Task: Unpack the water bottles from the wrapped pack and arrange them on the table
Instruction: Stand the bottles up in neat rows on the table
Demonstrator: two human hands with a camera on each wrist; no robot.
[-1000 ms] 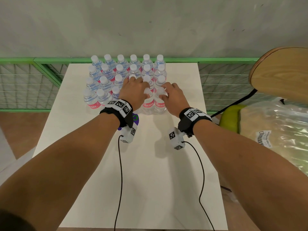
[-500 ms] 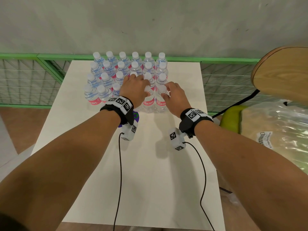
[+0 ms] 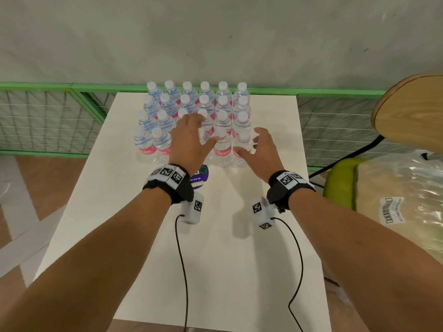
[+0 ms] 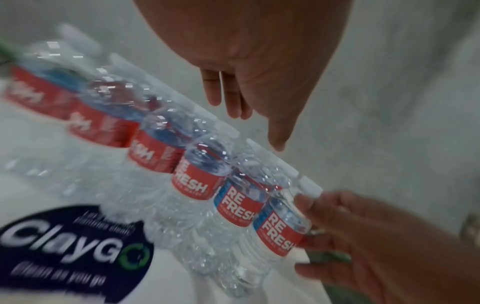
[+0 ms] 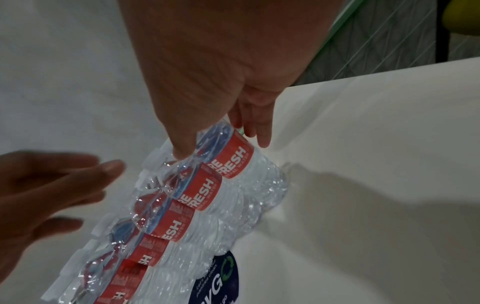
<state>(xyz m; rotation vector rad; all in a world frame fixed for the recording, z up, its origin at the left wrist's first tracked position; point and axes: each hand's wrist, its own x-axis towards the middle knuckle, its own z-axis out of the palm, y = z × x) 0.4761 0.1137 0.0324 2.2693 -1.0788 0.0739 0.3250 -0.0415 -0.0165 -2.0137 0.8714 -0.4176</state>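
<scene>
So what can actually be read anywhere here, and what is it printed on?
"RE FRESH": red label of each water bottle; the smaller line beneath is blurred.
"ClayGo": dark round sticker on the table.
"Clean as you go": same sticker, lower line; its small top line is too blurred to read.
White label on the plastic bag: too small to read.
</scene>
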